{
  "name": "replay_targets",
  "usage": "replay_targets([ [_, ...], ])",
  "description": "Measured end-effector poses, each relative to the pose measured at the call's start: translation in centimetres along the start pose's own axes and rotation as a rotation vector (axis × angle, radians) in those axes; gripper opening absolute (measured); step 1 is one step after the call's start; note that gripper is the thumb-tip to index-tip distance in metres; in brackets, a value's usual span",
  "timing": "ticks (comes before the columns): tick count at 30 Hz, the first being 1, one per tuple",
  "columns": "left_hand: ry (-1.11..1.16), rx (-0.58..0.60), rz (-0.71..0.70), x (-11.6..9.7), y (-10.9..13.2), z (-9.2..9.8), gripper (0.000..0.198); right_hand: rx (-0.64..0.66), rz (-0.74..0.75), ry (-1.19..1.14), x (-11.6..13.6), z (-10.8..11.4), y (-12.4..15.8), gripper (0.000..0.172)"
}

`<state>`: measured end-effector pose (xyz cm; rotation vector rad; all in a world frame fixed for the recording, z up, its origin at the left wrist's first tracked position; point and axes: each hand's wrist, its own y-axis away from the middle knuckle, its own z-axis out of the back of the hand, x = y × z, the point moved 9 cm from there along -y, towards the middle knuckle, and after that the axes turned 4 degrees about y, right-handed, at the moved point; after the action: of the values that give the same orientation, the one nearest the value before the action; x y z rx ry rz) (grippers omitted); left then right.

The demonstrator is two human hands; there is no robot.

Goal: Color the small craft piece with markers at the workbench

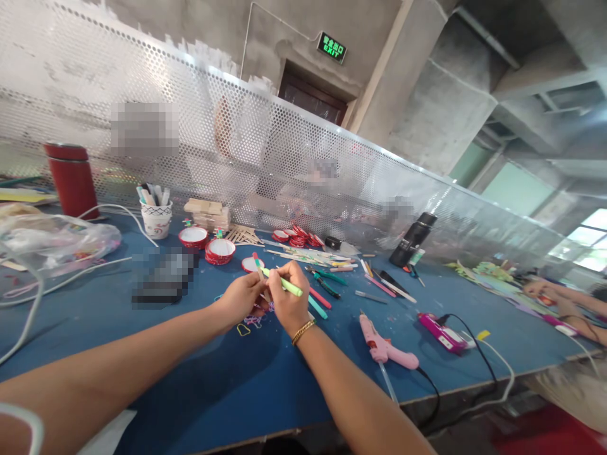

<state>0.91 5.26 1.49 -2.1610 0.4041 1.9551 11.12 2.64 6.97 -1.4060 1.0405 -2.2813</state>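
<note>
My right hand (pixel 287 297) is closed around a light green stick (pixel 284 285), which lies across its fingers and points right. My left hand (pixel 243 296) is closed right beside it, fingertips pinching something small I cannot make out at the stick's left end. A gold bracelet (pixel 303 330) circles my right wrist. Under both hands lie small rubber bands (pixel 248 324) on the blue table (pixel 208 379). Pink and teal sticks (pixel 318 302) rest just right of my hands.
A pink glue gun (pixel 382 346) with its black cord lies right of my right arm. Red-rimmed round lids (pixel 219 250), a cup of sticks (pixel 156 215), pliers (pixel 324 281), a black bottle (pixel 411 240), a red flask (pixel 72 179) and a plastic bag (pixel 57 240) stand farther back. Another person's arms (pixel 564 300) rest at far right.
</note>
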Motion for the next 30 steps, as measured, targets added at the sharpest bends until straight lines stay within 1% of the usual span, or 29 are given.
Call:
replay_targets([
  [3,0.001,0.000,0.001,0.08,-0.03,0.04,0.038,0.000,0.015,0.030,0.09,-0.01,0.02,0.018],
  [7,0.015,-0.005,-0.004,0.19,-0.19,0.21,0.038,-0.016,-0.008,-0.006,-0.20,0.16,-0.01,0.018],
  [13,-0.003,-0.010,-0.013,0.04,-0.14,0.24,0.035,0.009,0.019,0.023,0.05,-0.09,-0.02,0.018],
  [17,0.009,-0.015,-0.008,0.05,-0.15,0.24,0.036,-0.017,-0.006,-0.008,-0.20,0.15,-0.06,0.017],
  [21,0.009,-0.013,-0.009,-0.13,-0.03,0.14,0.038,-0.005,0.018,0.024,0.18,0.05,-0.06,0.018],
  [24,0.005,-0.019,-0.002,-0.16,0.04,0.17,0.039,-0.015,0.007,0.027,0.11,0.18,-0.06,0.018],
  [30,0.008,-0.014,0.001,-0.02,0.03,0.10,0.036,-0.007,0.021,0.033,0.23,0.12,-0.06,0.018],
])
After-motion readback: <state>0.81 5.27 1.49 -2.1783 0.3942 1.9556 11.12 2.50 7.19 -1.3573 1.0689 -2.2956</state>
